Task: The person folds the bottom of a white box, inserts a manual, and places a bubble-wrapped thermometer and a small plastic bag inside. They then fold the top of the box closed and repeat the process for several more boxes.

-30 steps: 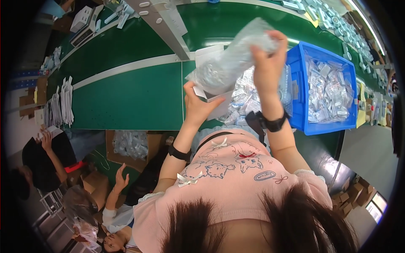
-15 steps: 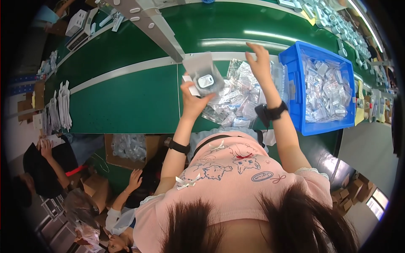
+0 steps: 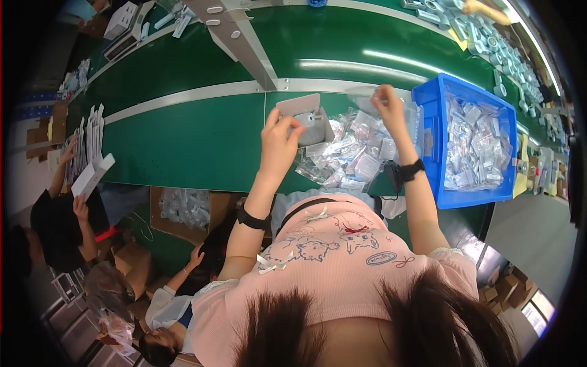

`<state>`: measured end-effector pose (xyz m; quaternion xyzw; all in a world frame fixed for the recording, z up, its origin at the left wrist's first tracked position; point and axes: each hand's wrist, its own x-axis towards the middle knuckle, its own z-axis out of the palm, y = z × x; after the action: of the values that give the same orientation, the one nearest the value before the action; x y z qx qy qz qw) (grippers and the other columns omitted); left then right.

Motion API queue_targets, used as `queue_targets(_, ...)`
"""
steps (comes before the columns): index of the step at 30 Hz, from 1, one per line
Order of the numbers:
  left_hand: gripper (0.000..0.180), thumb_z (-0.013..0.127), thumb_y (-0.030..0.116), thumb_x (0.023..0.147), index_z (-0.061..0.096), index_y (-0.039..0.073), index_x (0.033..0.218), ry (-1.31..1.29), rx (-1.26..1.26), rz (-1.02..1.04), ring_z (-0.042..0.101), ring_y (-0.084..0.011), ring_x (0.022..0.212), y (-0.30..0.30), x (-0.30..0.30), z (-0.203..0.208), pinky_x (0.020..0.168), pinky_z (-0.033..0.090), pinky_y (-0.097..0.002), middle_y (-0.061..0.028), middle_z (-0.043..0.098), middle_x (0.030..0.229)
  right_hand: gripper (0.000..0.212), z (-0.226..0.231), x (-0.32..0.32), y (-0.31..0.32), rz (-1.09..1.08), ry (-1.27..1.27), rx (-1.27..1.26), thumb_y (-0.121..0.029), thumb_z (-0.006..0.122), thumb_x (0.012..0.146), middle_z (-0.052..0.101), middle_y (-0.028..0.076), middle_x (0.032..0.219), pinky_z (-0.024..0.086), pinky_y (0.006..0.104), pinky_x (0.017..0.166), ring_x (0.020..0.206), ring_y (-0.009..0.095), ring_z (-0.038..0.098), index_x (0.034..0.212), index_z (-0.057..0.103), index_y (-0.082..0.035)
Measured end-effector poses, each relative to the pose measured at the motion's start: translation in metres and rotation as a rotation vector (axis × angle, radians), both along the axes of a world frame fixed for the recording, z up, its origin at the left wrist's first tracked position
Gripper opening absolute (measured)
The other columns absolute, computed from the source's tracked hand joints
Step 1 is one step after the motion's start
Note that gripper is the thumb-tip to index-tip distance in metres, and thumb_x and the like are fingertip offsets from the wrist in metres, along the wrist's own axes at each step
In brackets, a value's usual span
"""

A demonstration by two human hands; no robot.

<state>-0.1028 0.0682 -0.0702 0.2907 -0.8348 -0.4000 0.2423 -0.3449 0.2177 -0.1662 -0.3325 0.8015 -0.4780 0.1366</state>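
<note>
My left hand (image 3: 280, 136) is closed at the left side of a small open grey-white box (image 3: 315, 130), its flap (image 3: 299, 104) standing up. A small pale device shows inside the box, partly hidden by my fingers. To the right, my right hand (image 3: 389, 110) is raised with its fingertips pinched at a clear plastic bag (image 3: 362, 96). Between and below my hands, a loose pile of clear packets (image 3: 354, 150) lies on the green table (image 3: 183, 140).
A blue bin (image 3: 435, 147) full of similar packets stands at the right. Beyond a pale rail, a metal post (image 3: 244, 49) rises from the green surface. Several white flat boxes (image 3: 95, 131) stand at the far left, where a co-worker handles a white box (image 3: 92, 174).
The box in my left hand has tipped, and its flap now stands up. My right hand has come down slightly, and its spread fingers have closed together.
</note>
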Motion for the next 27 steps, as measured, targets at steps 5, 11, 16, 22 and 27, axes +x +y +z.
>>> queue_targets(5, 0.013, 0.064, 0.002, 0.069, 0.052, -0.002, 0.072, 0.014, 0.060, 0.039, 0.049, -0.0280, 0.058, -0.009, -0.006, 0.004, 0.052, 0.037, -0.0339, -0.0133, 0.052, 0.074, 0.022, 0.111, 0.053, -0.012, -0.101, -0.152, -0.548, 0.004, 0.059, 0.075, 0.057, 0.007, 0.084, 0.045, 0.0244, 0.069, 0.081, 0.014, 0.055, 0.093, 0.051, -0.003)
queue_targets(11, 0.011, 0.063, 0.002, 0.069, 0.053, -0.002, 0.071, 0.133, 0.018, 0.006, 0.045, -0.0185, 0.053, -0.014, -0.013, -0.001, 0.049, 0.034, -0.0276, -0.0092, 0.052, 0.067, 0.021, 0.100, 0.090, -0.040, 0.495, 0.426, -0.618, 0.010, 0.056, 0.065, 0.058, 0.012, 0.089, 0.048, 0.0295, 0.072, 0.081, 0.027, 0.058, 0.082, 0.059, -0.002)
queue_targets(16, 0.010, 0.063, 0.002, 0.069, 0.054, -0.001, 0.070, 0.071, 0.148, 0.047, 0.043, -0.0116, 0.052, -0.014, -0.005, -0.004, 0.047, 0.032, -0.0246, -0.0062, 0.053, 0.066, 0.019, 0.108, 0.096, -0.045, 0.845, 0.610, -0.262, 0.000, 0.062, 0.061, 0.056, 0.011, 0.093, 0.040, 0.0446, 0.087, 0.099, 0.030, 0.051, 0.079, 0.060, -0.002)
queue_targets(22, 0.011, 0.063, 0.001, 0.068, 0.053, -0.002, 0.071, 0.012, 0.182, 0.063, 0.050, -0.0203, 0.056, -0.012, -0.002, -0.003, 0.052, 0.038, -0.0287, -0.0118, 0.055, 0.074, 0.046, 0.095, 0.115, -0.048, 0.917, 0.720, 0.117, -0.019, 0.073, 0.056, 0.047, 0.013, 0.115, 0.019, 0.0552, 0.100, 0.121, 0.029, 0.033, 0.097, 0.058, -0.004)
queue_targets(27, 0.019, 0.064, 0.004, 0.073, 0.053, 0.001, 0.088, 0.331, 0.647, 0.053, 0.055, -0.0196, 0.078, -0.024, 0.008, -0.015, 0.066, 0.044, -0.0266, -0.0100, 0.056, 0.094, 0.077, 0.059, 0.101, -0.042, 0.510, 0.355, -0.352, -0.021, 0.076, 0.058, 0.036, 0.015, 0.129, 0.021, 0.0488, 0.103, 0.124, 0.030, 0.032, 0.125, 0.040, -0.007)
